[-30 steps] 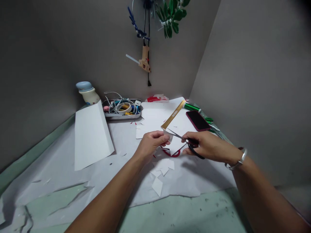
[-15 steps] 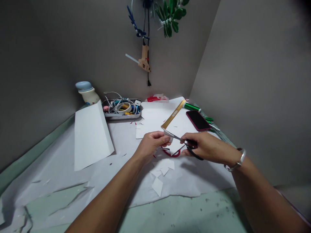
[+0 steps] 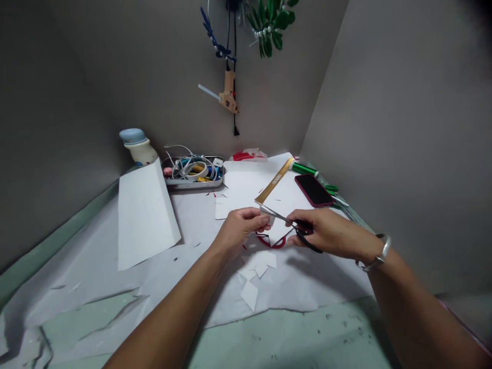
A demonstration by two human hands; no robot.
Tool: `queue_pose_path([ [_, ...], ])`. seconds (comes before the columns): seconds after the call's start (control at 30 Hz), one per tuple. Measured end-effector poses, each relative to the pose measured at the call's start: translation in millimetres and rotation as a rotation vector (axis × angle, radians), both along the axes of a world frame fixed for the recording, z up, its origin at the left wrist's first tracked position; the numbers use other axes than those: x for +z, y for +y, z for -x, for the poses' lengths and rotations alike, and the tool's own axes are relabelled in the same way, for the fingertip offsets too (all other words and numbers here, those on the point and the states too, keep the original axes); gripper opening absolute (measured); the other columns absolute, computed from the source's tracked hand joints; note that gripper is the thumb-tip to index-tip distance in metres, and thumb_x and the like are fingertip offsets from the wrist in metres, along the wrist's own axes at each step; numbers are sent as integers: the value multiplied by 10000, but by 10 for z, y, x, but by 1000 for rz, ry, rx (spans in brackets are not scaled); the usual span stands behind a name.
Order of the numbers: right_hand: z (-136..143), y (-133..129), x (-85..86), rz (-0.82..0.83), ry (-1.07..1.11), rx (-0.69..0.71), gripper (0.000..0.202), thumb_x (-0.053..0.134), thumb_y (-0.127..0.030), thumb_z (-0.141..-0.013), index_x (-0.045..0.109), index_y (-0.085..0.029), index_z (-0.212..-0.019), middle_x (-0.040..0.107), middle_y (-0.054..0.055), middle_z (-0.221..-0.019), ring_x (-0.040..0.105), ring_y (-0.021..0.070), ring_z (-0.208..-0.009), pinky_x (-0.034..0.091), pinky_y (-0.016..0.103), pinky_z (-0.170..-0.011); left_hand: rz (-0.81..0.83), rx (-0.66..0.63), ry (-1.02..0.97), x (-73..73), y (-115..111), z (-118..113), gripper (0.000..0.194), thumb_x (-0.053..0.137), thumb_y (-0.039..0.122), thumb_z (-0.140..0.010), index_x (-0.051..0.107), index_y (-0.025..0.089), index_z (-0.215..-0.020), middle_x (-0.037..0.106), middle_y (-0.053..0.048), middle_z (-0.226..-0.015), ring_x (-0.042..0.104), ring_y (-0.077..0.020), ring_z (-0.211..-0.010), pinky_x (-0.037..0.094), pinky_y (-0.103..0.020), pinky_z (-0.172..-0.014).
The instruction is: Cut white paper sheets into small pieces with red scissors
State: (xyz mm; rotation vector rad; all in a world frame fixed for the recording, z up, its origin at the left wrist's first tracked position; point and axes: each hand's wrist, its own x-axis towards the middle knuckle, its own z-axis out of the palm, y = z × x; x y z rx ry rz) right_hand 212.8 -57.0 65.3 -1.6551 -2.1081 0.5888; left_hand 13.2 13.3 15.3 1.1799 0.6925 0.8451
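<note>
Between thumb and fingers, my left hand (image 3: 248, 225) pinches a small piece of white paper (image 3: 272, 219). My right hand (image 3: 326, 233) grips black-handled scissors (image 3: 279, 216), whose blades lie across that paper close to my left fingertips. Just below both hands, several white paper cutouts (image 3: 251, 271) lie on the table cover, one of them diamond-shaped. A red curved handle (image 3: 274, 244) shows from under white paper between the hands. Beyond the blades lies a gold strip with lettering (image 3: 274, 180), slanting over a white sheet.
A folded white card (image 3: 144, 220) stands at the left, before a blue-lidded jar (image 3: 139, 146). Behind is a metal tray (image 3: 194, 184) of cords and tape. A phone (image 3: 313, 190) and green roll (image 3: 305, 169) lie right. A glue gun (image 3: 229, 95) hangs on the wall.
The scissor blades have closed a little on the paper, and the right hand has shifted very slightly. My left hand stays in place.
</note>
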Motion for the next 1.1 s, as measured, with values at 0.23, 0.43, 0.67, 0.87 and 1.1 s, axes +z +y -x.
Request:
queue_pose_path([
  [0.23,11,-10,1,-4,-15,-10,275,690,-403,-696,692,-271,-938,619,-7,-649,508,138,-522,346,245,-490,-10,16,19,-2,-2,-2,124,738,257,-666,695,146,-701,638,-44,-688,560,-135,-661,424,-292,-691],
  [0.43,14,-7,20,14,-47,-5,294,675,-439,-706,681,-273,-948,619,-13,-653,517,141,-530,355,245,-492,-18,19,18,-7,1,0,119,730,254,-675,693,145,-707,639,-42,-686,562,-134,-654,425,-294,-688],
  [0.67,19,-10,22,37,-72,-12,296,670,-436,-715,672,-272,-961,626,-15,-672,525,140,-549,372,246,-508,-21,12,22,-15,-4,2,134,734,261,-673,683,140,-699,636,-40,-686,558,-131,-658,421,-292,-691],
  [0.87,28,-25,61,74,-80,-8,332,660,-457,-719,670,-257,-984,620,-17,-679,511,123,-552,363,231,-514,-30,12,46,-12,10,3,155,735,277,-670,678,136,-698,633,-42,-681,549,-137,-661,417,-297,-687],
  [1.1,28,-27,69,67,-103,-8,339,648,-468,-729,662,-256,-993,620,-21,-691,511,118,-568,361,227,-524,-28,-1,36,-20,13,12,167,732,280,-678,680,127,-720,636,-37,-690,549,-131,-668,404,-293,-695],
])
